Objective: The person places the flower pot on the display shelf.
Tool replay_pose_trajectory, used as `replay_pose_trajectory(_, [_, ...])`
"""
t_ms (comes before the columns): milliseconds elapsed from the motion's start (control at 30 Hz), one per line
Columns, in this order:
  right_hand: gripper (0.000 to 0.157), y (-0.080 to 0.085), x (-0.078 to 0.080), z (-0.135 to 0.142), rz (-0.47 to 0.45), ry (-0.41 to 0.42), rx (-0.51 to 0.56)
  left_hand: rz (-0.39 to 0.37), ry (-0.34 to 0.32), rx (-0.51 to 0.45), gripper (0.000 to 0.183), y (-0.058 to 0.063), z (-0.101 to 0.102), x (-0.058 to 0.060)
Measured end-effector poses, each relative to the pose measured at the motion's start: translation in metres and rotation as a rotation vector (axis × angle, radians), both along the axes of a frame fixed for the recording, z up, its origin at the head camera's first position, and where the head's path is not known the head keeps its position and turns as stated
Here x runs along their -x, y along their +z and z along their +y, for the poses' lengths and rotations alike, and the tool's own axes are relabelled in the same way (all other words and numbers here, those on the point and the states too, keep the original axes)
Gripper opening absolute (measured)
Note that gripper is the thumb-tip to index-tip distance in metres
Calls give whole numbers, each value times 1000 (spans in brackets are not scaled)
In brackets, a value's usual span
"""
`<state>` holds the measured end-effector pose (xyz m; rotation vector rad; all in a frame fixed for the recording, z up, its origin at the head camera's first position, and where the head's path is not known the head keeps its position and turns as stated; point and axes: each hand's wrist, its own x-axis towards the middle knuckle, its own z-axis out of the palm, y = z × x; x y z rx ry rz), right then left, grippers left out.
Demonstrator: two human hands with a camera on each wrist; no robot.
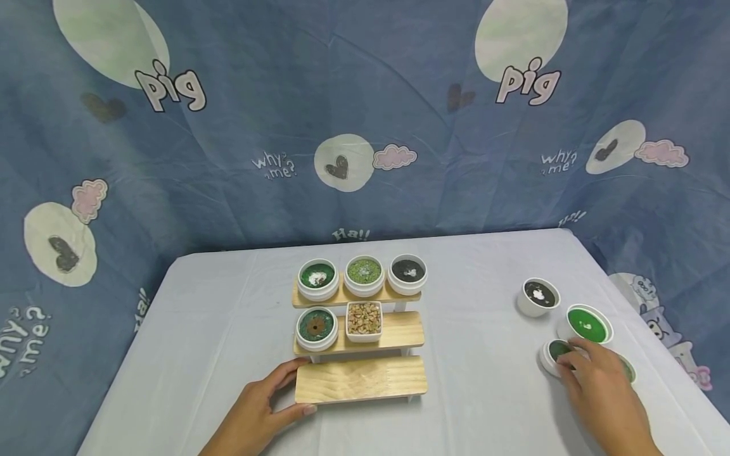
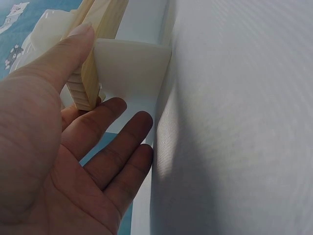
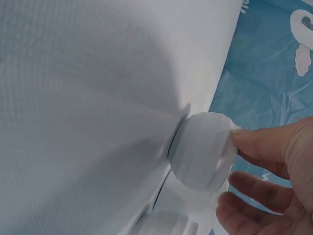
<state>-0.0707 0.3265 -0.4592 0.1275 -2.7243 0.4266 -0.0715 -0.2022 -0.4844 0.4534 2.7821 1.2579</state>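
Printed on the blue cloth, the word "pig" in fat, dark-outlined letters at ten and two o'clock. In thinner white lettering, "why? me?" at ten, again at two and eight o'clock; likewise "Ha!!" near the centre, with repeats at three and eight.

At six o'clock on the white table, a wooden stand: three pale, grained boards stepped on whitish supports. Along its back board, at eleven, twelve and one o'clock, round white cups filled dark green, speckled light green and near-black. On its middle board, a brown-centred green cup at nine o'clock, then a square cup of chopped brown bits.

At seven o'clock, the left hand clamped on the near board's end, thumb at the front edge. Well apart from it, at four o'clock, the right hand pinching the rim of a small white cup filled dark green; lifted or resting, cannot tell. Around that cup, a near-black cup at eleven, a bright green cup at one, a half-hidden pale green cup at three.
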Motion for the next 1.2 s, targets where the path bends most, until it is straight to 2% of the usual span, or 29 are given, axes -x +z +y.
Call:
replay_pose_trajectory(167, [18,-3,2,0,4,34,30,-15,7,0,66,1,1,0])
replay_pose_trajectory(333, [21,-4,2,0,-6,29,49,-11,11,-7,66,1,0,0])
replay_pose_trajectory(500, [46,-5,2,2,-17,0,67,-17,17,-17,67,1,0,0])
replay_pose_trajectory(600, [55,-5,2,4,-20,-8,74,-12,11,-16,66,1,0,0])
replay_pose_trajectory(800, [60,-7,2,5,-39,-17,86,11,-6,-10,66,0,0,0])
replay_pose_trajectory(1033, [65,-5,5,5,-128,-56,94,1,-4,-15,65,1,0,-1])
replay_pose_trajectory(1200, [67,-5,8,7,-156,-72,103,-6,0,-13,65,2,0,-1])
